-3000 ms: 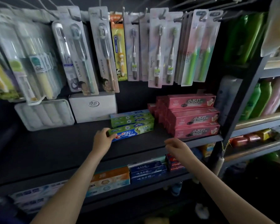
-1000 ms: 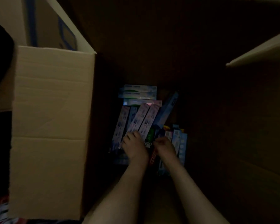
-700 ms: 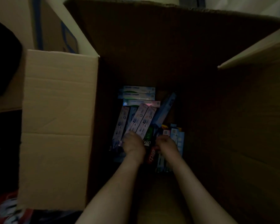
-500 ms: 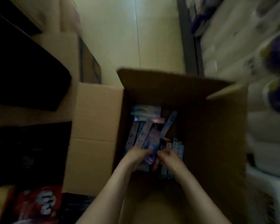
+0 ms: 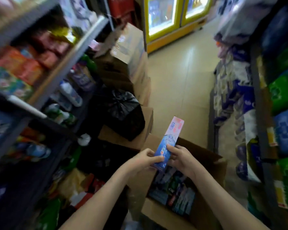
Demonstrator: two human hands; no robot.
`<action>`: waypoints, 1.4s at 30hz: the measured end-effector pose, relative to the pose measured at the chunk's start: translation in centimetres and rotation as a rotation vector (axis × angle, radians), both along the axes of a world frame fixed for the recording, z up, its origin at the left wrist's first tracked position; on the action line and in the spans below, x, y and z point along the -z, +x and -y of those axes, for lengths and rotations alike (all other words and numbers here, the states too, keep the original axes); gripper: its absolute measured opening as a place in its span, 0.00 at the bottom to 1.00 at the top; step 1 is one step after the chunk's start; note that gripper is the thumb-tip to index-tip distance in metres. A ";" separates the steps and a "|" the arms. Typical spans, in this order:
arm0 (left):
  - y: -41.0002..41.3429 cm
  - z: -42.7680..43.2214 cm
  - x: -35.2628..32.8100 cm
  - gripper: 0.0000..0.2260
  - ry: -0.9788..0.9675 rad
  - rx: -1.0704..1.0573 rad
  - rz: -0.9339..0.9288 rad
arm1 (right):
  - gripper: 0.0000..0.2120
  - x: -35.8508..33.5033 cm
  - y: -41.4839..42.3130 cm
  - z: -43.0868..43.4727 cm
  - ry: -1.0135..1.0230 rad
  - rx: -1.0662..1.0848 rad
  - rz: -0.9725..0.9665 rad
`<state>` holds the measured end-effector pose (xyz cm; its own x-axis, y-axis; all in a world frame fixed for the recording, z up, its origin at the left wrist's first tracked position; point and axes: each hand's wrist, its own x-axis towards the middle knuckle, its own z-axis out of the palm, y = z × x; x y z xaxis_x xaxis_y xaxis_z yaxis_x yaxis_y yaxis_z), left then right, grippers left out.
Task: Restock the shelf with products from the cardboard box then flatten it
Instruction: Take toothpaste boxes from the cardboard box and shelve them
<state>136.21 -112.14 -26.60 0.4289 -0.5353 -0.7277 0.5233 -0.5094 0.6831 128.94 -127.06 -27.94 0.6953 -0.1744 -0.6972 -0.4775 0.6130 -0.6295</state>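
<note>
Head view, blurred by motion, looks down a shop aisle. Just below the middle of the frame both hands grip one long toothpaste box, blue at its near end and pink at its far end, which points up toward 12 o'clock. The left hand pinches the near end from the 9 o'clock side, thumb lying on the printed face. The right hand holds the same end from the 3 o'clock side, thumb on the face and fingers curled behind. This box is in the air above an open cardboard box at 5 o'clock, in which more toothpaste boxes lie packed together. At 9 to 10 o'clock stands a metal shelf crowded with bottles and coloured packs, too smeared to name. Beside it, just above centre, a knotted black bag rests on cartons, with stacked cartons beyond it toward 11 o'clock. At 12 o'clock a yellow-framed lit cooler stands at the end of the pale tiled floor. Soft wrapped packs fill the racks at 3 o'clock.
</note>
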 end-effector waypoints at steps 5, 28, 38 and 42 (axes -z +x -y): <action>2.4 -7.9 -6.5 0.15 -0.094 -0.270 0.117 | 0.13 -6.5 4.9 -5.8 0.046 -0.074 0.166; -0.5 -53.3 -22.4 0.13 0.205 -1.176 1.010 | 0.11 -22.5 19.0 -44.9 -0.339 -0.744 0.693; -1.5 -64.3 -23.4 0.20 0.647 -1.183 1.123 | 0.29 -22.7 23.3 -58.0 -0.730 -0.935 0.813; 0.9 -65.8 -23.6 0.21 0.738 -1.150 1.114 | 0.15 -24.3 25.1 -61.2 -0.831 -0.919 0.797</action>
